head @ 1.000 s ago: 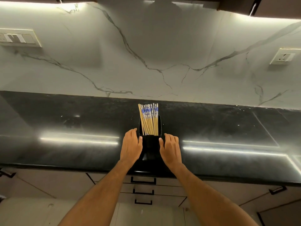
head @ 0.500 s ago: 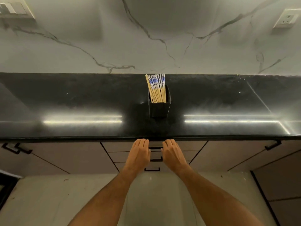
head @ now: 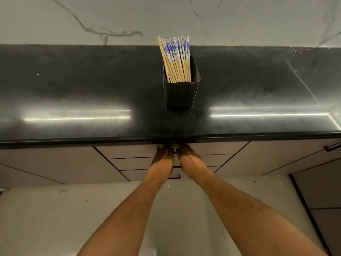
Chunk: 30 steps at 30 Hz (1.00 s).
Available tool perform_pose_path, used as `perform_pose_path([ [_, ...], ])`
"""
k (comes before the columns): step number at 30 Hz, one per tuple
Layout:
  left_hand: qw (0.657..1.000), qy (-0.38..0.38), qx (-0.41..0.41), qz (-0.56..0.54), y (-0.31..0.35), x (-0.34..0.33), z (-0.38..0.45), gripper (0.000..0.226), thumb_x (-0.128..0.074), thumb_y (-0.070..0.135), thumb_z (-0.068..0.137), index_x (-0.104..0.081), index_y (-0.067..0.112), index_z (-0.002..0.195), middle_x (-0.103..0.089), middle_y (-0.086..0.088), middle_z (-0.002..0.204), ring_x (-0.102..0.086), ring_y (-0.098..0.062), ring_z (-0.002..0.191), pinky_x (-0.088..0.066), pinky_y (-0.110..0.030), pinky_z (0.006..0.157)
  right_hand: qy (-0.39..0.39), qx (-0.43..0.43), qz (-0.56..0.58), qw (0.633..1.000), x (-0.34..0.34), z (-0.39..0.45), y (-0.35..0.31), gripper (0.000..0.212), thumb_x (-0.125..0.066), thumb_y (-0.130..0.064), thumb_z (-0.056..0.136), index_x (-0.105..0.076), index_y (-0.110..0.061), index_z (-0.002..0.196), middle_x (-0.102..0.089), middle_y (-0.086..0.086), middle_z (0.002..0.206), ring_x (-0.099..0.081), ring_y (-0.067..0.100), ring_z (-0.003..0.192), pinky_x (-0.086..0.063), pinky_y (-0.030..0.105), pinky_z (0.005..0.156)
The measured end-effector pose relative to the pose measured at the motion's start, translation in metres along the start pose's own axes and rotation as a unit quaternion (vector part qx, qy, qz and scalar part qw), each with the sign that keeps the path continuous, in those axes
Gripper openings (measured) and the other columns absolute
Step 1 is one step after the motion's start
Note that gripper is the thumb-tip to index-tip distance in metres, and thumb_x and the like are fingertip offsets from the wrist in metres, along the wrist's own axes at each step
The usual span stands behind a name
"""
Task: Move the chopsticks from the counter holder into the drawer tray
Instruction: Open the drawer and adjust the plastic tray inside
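Both arms reached forward, the left hand [head: 163, 157] and right hand [head: 188, 156] side by side at the top drawer [head: 132, 151] under the counter [head: 73, 89] edge, fingertips hidden in shadow, so their grip could not be told. Pale bamboo chopsticks [head: 177, 60] with blue-patterned tops stood in a black angular holder [head: 180, 95] on glossy black stone.

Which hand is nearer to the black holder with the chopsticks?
Right, slightly. The right hand is almost straight below the holder, under the counter edge; the left hand is below and a little leftward.

Hidden from my view: fingertips of left hand [head: 163, 157] and right hand [head: 187, 156], lost in shadow under the table [head: 73, 139] edge, grip unreadable. Lower ends of chopsticks [head: 177, 60] concealed inside holder [head: 180, 95]. Top drawer [head: 132, 151] handle not visible. Both forearms cut off at bottom edge.
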<state>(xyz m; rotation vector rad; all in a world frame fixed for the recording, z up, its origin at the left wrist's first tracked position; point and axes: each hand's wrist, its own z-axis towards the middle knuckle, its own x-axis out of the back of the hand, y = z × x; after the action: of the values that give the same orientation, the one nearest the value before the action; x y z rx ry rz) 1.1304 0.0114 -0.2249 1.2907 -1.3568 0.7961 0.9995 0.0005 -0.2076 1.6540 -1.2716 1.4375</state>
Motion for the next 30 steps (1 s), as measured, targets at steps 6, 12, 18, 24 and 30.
perform_pose_path([
  [6, 0.999, 0.030, 0.027, -0.024, 0.003, -0.017, 0.015, 0.042, -0.043, 0.021, 0.105, -0.038, 0.022, 0.147, -0.036, -0.002, 0.156, -0.034, -0.020, 0.144, -0.025, -0.029, 0.117, 0.035, -0.015, -0.024, 0.999, -0.022, 0.025, 0.000, 0.041, -0.053, -0.010, 0.098, -0.053, -0.011, 0.139, -0.049, 0.012, 0.146, -0.044, 0.031, 0.136, -0.036, 0.041, 0.114],
  [12, 0.991, 0.096, -0.018, -0.090, -0.004, -0.034, -0.009, 0.047, -0.038, 0.038, 0.105, -0.045, 0.022, 0.148, -0.040, 0.005, 0.157, -0.033, -0.010, 0.145, -0.023, 0.006, 0.096, 0.009, -0.005, -0.037, 0.999, -0.020, 0.021, -0.009, 0.028, -0.040, -0.027, 0.106, -0.058, -0.018, 0.125, -0.062, 0.011, 0.125, -0.059, 0.026, 0.109, -0.048, 0.033, 0.098],
  [18, 0.996, 0.035, 0.035, -0.075, 0.011, -0.032, -0.032, 0.025, -0.047, 0.016, 0.103, -0.060, 0.005, 0.122, -0.065, -0.016, 0.118, -0.063, -0.030, 0.103, -0.050, -0.026, 0.083, 0.004, -0.040, 0.009, 0.999, -0.024, -0.015, -0.017, 0.022, -0.054, -0.009, 0.100, -0.065, -0.009, 0.120, -0.069, 0.013, 0.112, -0.067, 0.026, 0.101, -0.053, 0.034, 0.092],
  [24, 0.995, 0.042, 0.052, -0.077, 0.022, -0.024, -0.071, 0.021, -0.057, 0.013, 0.099, -0.061, 0.014, 0.119, -0.067, -0.006, 0.117, -0.065, -0.021, 0.099, -0.055, -0.031, 0.087, 0.026, -0.039, 0.041, 0.998, -0.024, -0.059, -0.029, 0.015, -0.055, -0.011, 0.099, -0.069, -0.010, 0.106, -0.071, 0.009, 0.103, -0.067, 0.024, 0.094, -0.052, 0.033, 0.082],
  [30, 0.995, -0.013, 0.042, -0.084, 0.035, -0.044, -0.128, 0.022, -0.055, 0.018, 0.101, -0.062, 0.015, 0.122, -0.069, -0.007, 0.116, -0.067, -0.020, 0.099, -0.052, -0.026, 0.085, 0.014, -0.015, 0.045, 0.999, -0.048, -0.115, -0.040, 0.016, -0.056, -0.016, 0.100, -0.070, -0.012, 0.108, -0.072, 0.008, 0.103, -0.068, 0.022, 0.093, -0.055, 0.032, 0.087],
])
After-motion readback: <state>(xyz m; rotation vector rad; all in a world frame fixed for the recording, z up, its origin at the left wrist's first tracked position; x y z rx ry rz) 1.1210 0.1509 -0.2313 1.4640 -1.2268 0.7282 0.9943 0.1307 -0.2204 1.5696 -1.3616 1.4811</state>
